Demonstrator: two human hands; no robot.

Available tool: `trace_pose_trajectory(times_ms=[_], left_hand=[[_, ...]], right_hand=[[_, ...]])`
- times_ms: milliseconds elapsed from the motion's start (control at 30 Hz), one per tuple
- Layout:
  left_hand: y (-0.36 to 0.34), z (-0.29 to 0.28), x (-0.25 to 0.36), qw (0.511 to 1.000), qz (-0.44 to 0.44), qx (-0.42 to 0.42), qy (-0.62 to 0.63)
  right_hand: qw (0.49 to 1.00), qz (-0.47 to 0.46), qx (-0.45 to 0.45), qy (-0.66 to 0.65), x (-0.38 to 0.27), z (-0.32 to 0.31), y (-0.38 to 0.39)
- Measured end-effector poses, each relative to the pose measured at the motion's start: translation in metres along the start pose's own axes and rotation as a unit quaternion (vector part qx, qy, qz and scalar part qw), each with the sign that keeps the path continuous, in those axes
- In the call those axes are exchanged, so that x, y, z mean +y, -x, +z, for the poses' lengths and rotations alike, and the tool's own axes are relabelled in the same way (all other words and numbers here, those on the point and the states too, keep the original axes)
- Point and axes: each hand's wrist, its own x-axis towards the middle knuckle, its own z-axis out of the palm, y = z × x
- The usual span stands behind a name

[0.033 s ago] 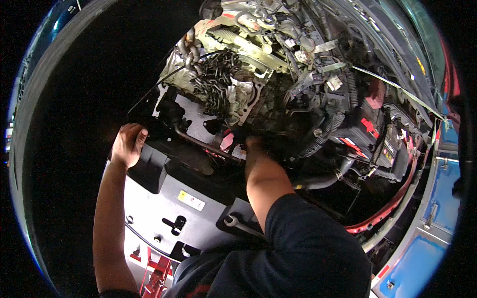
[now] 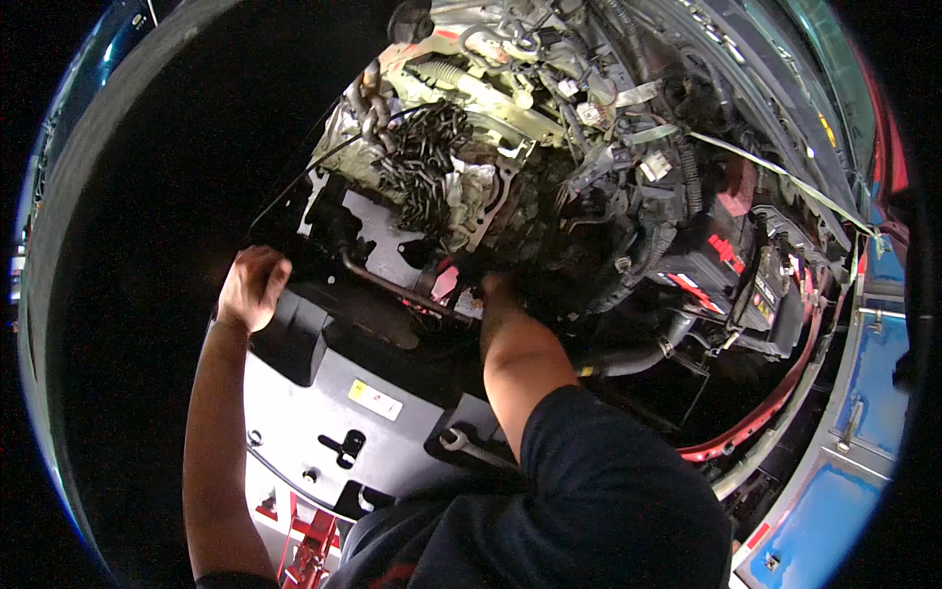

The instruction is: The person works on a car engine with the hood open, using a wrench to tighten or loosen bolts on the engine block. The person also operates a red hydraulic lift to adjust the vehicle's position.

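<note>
At the left end of a grey plastic front cover panel [image 2: 339,383], my left hand [image 2: 253,287] is curled over the edge, thumb on the right side; its fingertips fade into the dark. My right arm reaches over the panel and down into the engine bay. Only the wrist end of my right hand [image 2: 493,287] shows; the fingers are lost in shadow among the parts. Just left of it are a thin metal pipe [image 2: 397,288] and a small pink-red part [image 2: 444,285]. A heavy chain [image 2: 422,162] lies heaped on the engine beyond.
An open-end wrench [image 2: 474,447] lies in a recess of the panel. Wiring and connectors [image 2: 638,162] crowd the far middle. A black battery [image 2: 711,255] and a black hose [image 2: 638,358] sit to the right. Red stand parts [image 2: 312,540] show below; a blue cabinet [image 2: 824,520] stands at far right.
</note>
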Motion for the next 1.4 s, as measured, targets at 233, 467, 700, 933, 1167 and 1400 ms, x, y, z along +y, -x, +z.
trace_pose_trajectory(times_ms=[233,467,700,933,1167,1400], left_hand=[[-0.006,0.0,-0.037,0.991,-0.054,0.12,0.021],[-0.002,0.01,-0.115,0.976,-0.097,0.058,-0.187],[-0.013,0.016,-0.129,0.989,-0.118,0.032,-0.083],[-0.002,0.0,-0.074,0.982,-0.099,0.04,-0.155],[-0.004,0.005,-0.068,0.969,-0.112,0.061,-0.212],[-0.008,0.027,-0.088,0.971,-0.046,0.168,-0.164]], right_hand=[[1.0,0.003,-0.006,-0.01,0.002,0.005,-0.005],[1.0,0.006,-0.003,0.001,0.01,0.016,-0.01],[1.0,-0.001,-0.001,0.001,0.009,0.016,-0.008],[1.0,-0.002,-0.007,-0.001,0.01,0.015,-0.007],[1.0,0.0,-0.015,-0.006,0.005,0.015,-0.008],[1.0,-0.002,-0.019,-0.008,0.006,0.014,-0.011]])
